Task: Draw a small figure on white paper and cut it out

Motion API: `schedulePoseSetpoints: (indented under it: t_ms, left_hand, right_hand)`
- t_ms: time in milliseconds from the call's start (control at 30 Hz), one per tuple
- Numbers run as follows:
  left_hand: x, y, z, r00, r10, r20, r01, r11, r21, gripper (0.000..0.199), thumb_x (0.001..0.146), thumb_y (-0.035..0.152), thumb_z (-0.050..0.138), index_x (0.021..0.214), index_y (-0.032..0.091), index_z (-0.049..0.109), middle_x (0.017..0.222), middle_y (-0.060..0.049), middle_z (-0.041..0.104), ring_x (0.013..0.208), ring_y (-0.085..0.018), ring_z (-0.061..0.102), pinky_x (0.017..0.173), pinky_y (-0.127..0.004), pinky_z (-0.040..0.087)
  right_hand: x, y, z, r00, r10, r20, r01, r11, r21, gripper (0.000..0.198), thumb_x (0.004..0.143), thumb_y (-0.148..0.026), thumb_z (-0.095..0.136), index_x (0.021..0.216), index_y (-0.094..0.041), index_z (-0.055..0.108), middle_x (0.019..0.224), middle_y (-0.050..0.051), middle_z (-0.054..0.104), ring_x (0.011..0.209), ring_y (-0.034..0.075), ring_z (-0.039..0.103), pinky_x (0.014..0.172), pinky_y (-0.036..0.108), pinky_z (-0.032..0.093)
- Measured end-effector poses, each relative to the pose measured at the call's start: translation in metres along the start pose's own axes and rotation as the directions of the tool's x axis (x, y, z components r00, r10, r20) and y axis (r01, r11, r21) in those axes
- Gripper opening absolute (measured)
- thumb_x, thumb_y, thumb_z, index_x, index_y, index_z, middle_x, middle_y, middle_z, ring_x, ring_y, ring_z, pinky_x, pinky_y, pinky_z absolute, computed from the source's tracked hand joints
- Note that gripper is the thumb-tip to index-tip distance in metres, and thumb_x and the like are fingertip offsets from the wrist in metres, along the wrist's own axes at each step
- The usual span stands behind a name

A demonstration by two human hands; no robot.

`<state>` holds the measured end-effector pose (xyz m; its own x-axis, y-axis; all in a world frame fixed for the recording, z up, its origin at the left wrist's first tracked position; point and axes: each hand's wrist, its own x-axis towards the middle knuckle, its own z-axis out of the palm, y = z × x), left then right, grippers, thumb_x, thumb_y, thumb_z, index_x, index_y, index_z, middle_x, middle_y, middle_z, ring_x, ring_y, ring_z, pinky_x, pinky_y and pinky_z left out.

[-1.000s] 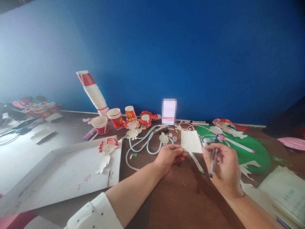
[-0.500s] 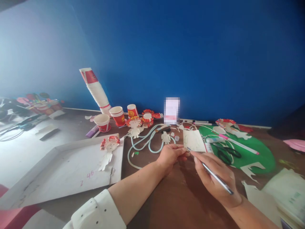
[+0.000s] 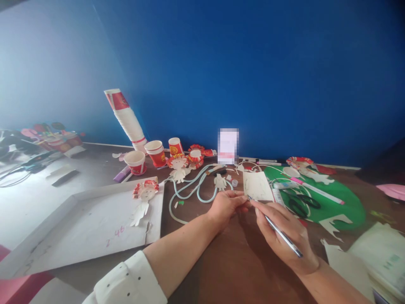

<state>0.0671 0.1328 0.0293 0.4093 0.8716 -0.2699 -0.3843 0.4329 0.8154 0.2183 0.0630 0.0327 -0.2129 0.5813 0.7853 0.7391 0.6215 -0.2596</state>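
A small cream piece of paper (image 3: 257, 185) with faint drawn lines is tilted up over the table. My left hand (image 3: 226, 207) pinches its lower left corner between thumb and fingers. In my right hand (image 3: 283, 232) is a silver pen (image 3: 283, 236), its tip at the paper's lower left edge beside my left thumb. Just behind my left hand lie a white paper figure cutout (image 3: 220, 182) and a looped pale blue cable (image 3: 202, 181). Scissors (image 3: 300, 204) with black handles and a pink marker (image 3: 319, 192) rest on a green sheet (image 3: 354, 207) to the right.
On the left, a shallow white box lid (image 3: 88, 219) holds a paper figure with a red ruffled head (image 3: 145, 190). Behind it stand paper cups (image 3: 155, 154) and a leaning cup stack (image 3: 128, 122). Paper scraps (image 3: 335, 223) lie at right. A blue wall (image 3: 237, 76) closes the back.
My right hand and the back end of the pen have shifted slightly left. My left hand keeps its pinch on the paper.
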Motion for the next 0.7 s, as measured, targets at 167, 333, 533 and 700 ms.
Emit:
schedulePoseSetpoints:
  t_ms: [167, 333, 533, 700]
  left_hand:
    - [0.002, -0.002, 0.003, 0.998, 0.005, -0.056, -0.003, 1.0, 0.029, 0.018, 0.07, 0.017, 0.078, 0.082, 0.007, 0.069, 0.074, -0.008, 0.069, 0.065, -0.012, 0.066, 0.059, -0.022, 0.052]
    - [0.003, -0.004, 0.005, 0.991, -0.022, -0.135, 0.05, 0.977, 0.206, 0.014, 0.073, 0.014, 0.073, 0.084, 0.009, 0.067, 0.063, -0.005, 0.066, 0.056, -0.013, 0.064, 0.051, -0.021, 0.051]
    - [-0.007, -0.003, 0.004, 0.983, -0.086, -0.162, 0.149, 0.889, 0.433, 0.018, 0.072, 0.015, 0.067, 0.089, 0.012, 0.064, 0.06, -0.003, 0.064, 0.053, -0.016, 0.064, 0.047, -0.024, 0.05]
    - [-0.017, 0.023, -0.004, 0.999, 0.018, 0.033, -0.037, 0.509, 0.86, 0.013, 0.074, 0.029, 0.066, 0.073, 0.017, 0.069, 0.066, -0.008, 0.068, 0.061, -0.021, 0.066, 0.061, -0.031, 0.051]
  right_hand:
    - [0.001, 0.004, -0.004, 0.99, 0.089, -0.109, -0.098, 0.992, -0.083, 0.038, 0.09, -0.01, 0.057, 0.125, -0.024, 0.06, 0.1, 0.007, 0.07, 0.087, 0.019, 0.068, 0.082, 0.034, 0.055]
    - [-0.001, 0.017, -0.003, 0.904, 0.384, -0.187, -0.412, 0.9, -0.14, 0.029, 0.092, -0.032, 0.056, 0.118, -0.02, 0.057, 0.106, 0.011, 0.068, 0.086, 0.024, 0.068, 0.079, 0.037, 0.054]
    - [-0.008, 0.026, 0.002, 0.883, 0.47, 0.005, -0.453, 0.854, -0.255, 0.032, 0.089, -0.04, 0.056, 0.115, -0.022, 0.055, 0.103, 0.009, 0.068, 0.087, 0.025, 0.069, 0.074, 0.035, 0.055]
    - [-0.013, 0.028, 0.003, 0.879, 0.461, 0.122, -0.436, 0.88, -0.189, 0.03, 0.09, -0.037, 0.055, 0.117, -0.023, 0.054, 0.1, 0.008, 0.069, 0.087, 0.023, 0.07, 0.076, 0.034, 0.054]
